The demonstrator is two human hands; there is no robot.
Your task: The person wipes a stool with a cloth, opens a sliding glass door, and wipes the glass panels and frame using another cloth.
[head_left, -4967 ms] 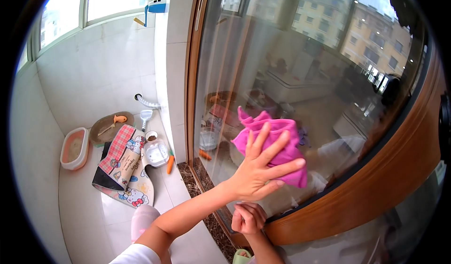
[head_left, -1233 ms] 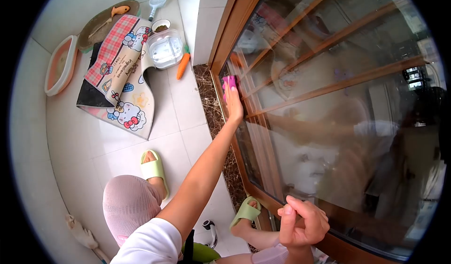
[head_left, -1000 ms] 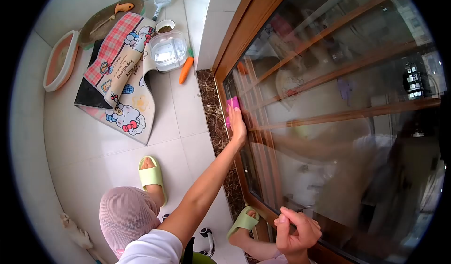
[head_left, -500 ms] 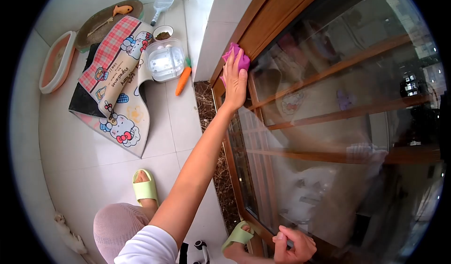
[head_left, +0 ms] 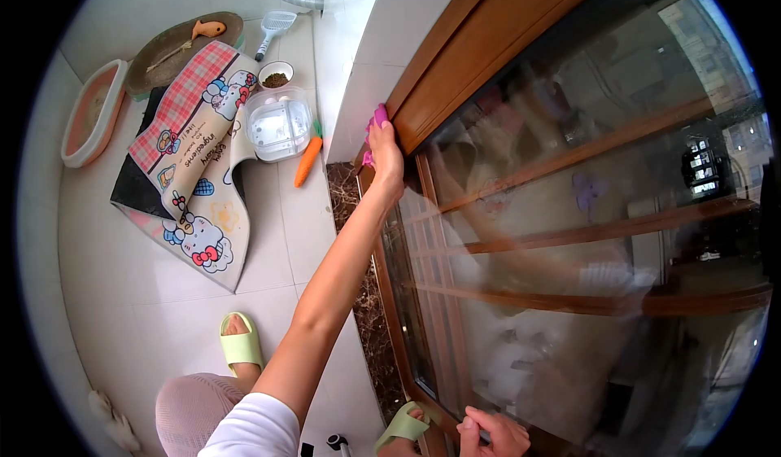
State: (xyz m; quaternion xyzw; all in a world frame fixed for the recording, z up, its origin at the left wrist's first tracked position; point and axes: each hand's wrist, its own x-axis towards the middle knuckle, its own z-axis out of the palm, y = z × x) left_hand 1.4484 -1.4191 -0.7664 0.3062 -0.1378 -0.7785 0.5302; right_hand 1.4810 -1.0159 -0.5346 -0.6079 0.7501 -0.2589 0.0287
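My left hand reaches up along the brown wooden door frame and presses a crumpled pink-purple cloth to its outer edge, beside the white wall. The fingers are closed over the cloth and partly hidden. At the bottom right, my right hand is loosely curled in front of the glass pane, with nothing showing in it. The glass reflects the room and my arm.
On the tiled floor lie a cartoon-print mat, an orange carrot toy, a clear water container, a food bowl and a slotted scoop. A litter tray stands left. A dark marble sill runs below the frame.
My left hand has moved the cloth from the frame's face to its outer edge and turned more sideways. The view has shifted slightly. My right hand remains curled near the glass.
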